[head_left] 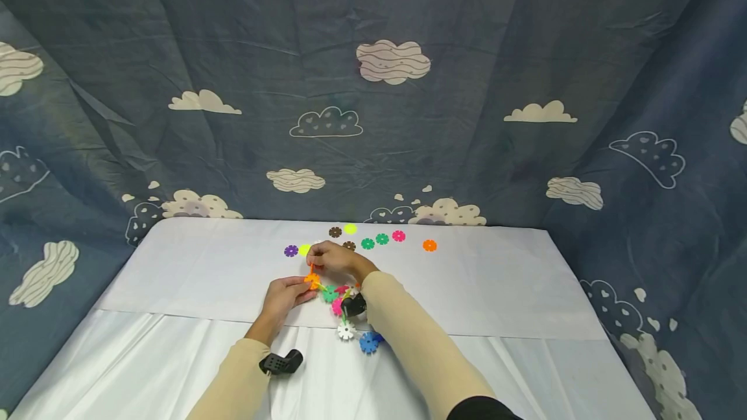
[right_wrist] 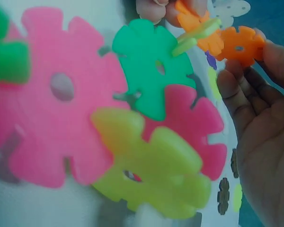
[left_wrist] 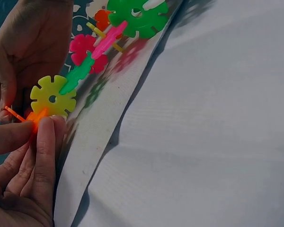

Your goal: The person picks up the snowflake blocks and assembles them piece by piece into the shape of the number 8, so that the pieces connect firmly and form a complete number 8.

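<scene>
My left hand (head_left: 281, 297) pinches an orange snowflake disc (right_wrist: 199, 28) at the end of a chain of notched plastic discs. Between thumb and fingers, my right hand (right_wrist: 267, 113) holds a second orange snowflake disc (right_wrist: 240, 46), its edge meeting the first one's. Whether their slots interlock I cannot tell. From the left hand's disc the chain runs through a yellow disc (left_wrist: 53, 97), a green disc (right_wrist: 151, 66) and pink ones to a white disc (head_left: 346, 330) and a blue disc (head_left: 369, 342). My right forearm hides part of the chain in the head view.
Loose discs lie farther back on the white cloth (head_left: 222, 264): a purple disc (head_left: 291, 251), brown ones, yellow ones, green discs (head_left: 367, 244), a pink disc (head_left: 399, 236) and an orange disc (head_left: 429, 245). A cloud-patterned curtain (head_left: 443, 148) hangs behind and at both sides.
</scene>
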Available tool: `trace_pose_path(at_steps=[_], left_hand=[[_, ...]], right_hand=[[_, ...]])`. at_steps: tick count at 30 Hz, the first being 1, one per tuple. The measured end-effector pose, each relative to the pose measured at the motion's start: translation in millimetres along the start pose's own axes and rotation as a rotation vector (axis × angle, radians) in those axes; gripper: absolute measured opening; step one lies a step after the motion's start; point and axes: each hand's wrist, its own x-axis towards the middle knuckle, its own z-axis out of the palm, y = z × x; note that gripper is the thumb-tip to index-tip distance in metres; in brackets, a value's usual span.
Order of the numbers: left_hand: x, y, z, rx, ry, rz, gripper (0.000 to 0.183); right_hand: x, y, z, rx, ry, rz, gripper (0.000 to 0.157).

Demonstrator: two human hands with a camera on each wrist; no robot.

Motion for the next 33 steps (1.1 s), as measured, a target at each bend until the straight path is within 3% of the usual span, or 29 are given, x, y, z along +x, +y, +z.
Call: trace_pose_path(at_steps=[8, 14, 24, 33], left_hand=[[-2.6, -1.7, -0.1, -0.015, -0.011, 0.024, 0.026], [-3.0, -1.0, -0.1, -0.019, 0.004, 0.028, 0.023], [-2.7, 1.1, 1.6, 0.015, 0.078, -0.028, 0.022], [-5.0, 0.5, 7.5, -0.034, 0.081, -0.026, 0.025]], right_hand=[[-1, -3, 3.0, -0.013, -0.001, 0.026, 0.018], [-2, -4, 0.8, -0.095, 0.082, 0.047, 0.016], [-6, -1, 7.3, 0.003, 0.208, 0.125, 0.011], [-7, -1, 8.0, -0.02, 0.205, 0.152, 0.013]])
